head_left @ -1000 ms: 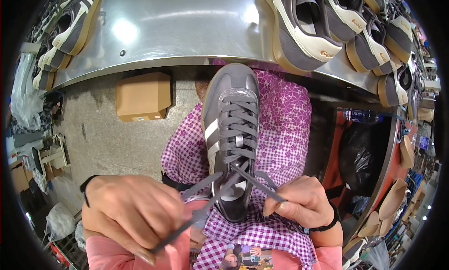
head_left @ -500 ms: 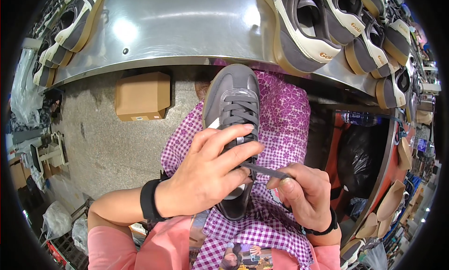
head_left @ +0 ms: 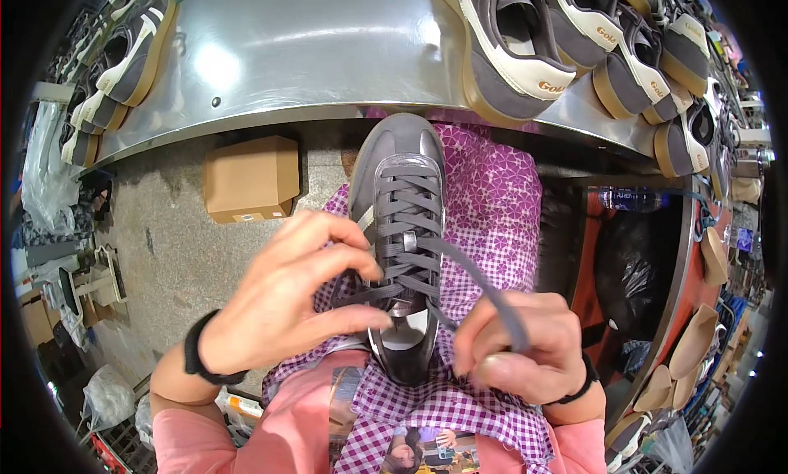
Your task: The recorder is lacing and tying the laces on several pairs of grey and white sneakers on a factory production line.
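Note:
A grey sneaker (head_left: 405,141) rests on my lap, toe pointing away, on a purple checked and flowered apron (head_left: 492,187). Its flat grey shoelace (head_left: 408,203) criss-crosses up the tongue. One loose length of lace arcs from the shoe's right side to my right hand (head_left: 525,343), whose curled fingers close on it. To the left of the eyelets is my left hand (head_left: 287,293), thumb and fingers apart, close to the other lace strand beside the shoe. Whether its fingertips touch that strand is unclear.
A metal bench (head_left: 312,47) curves across the top, with sneakers (head_left: 509,55) at right and more sneakers (head_left: 135,55) at left. A cardboard box (head_left: 252,178) sits on the floor (head_left: 180,269). At right, a shelf holds a black plastic bag (head_left: 636,265) and a bottle (head_left: 630,199).
My left hand has moved off the laces to the left, its fingers spreading and uncovering the lacing. The lace at my right hand now forms a loose arc instead of a taut line.

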Demonstrator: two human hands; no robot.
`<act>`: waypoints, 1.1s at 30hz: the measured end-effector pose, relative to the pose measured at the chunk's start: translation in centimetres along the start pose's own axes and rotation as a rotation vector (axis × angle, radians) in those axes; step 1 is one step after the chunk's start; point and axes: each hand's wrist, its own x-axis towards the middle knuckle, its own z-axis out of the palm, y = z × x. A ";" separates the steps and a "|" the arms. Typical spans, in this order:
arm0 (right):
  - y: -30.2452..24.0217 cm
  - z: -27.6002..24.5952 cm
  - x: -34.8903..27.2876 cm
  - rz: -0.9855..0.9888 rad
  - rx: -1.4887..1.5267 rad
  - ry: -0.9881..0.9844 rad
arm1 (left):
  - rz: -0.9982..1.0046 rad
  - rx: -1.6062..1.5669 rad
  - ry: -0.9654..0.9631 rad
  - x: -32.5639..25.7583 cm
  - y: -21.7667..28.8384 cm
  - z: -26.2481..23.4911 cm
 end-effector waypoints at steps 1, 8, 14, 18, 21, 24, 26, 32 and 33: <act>-0.1 -0.1 0.0 -0.126 -0.279 0.034 | 0.008 0.001 0.000 -0.2 -0.5 0.8; 3.0 3.5 0.8 -0.167 -1.149 0.125 | -0.088 -0.373 -0.125 0.4 -1.0 0.9; -0.1 -0.9 0.0 -0.095 -0.236 -0.025 | -0.171 -0.475 -0.172 -0.6 -2.9 0.7; -6.3 -5.4 -2.6 -0.619 0.684 0.080 | 0.108 -0.010 0.113 1.4 -1.3 0.4; -8.2 -4.0 -3.7 -0.569 0.454 0.192 | 0.337 -0.176 -0.027 3.1 1.6 2.4; -4.5 -2.7 -6.2 -0.393 -0.115 0.553 | 0.449 -0.255 -0.353 1.5 2.3 5.3; -4.7 -2.4 -3.1 0.006 -0.847 0.695 | 0.531 -0.250 -0.195 1.6 3.8 5.1; -1.9 0.7 -1.5 -0.351 -0.818 0.195 | 0.369 -0.166 -0.291 1.6 4.8 4.4; -1.2 0.8 -2.1 -0.350 -0.824 0.218 | 0.337 -0.172 -0.274 1.6 5.2 3.2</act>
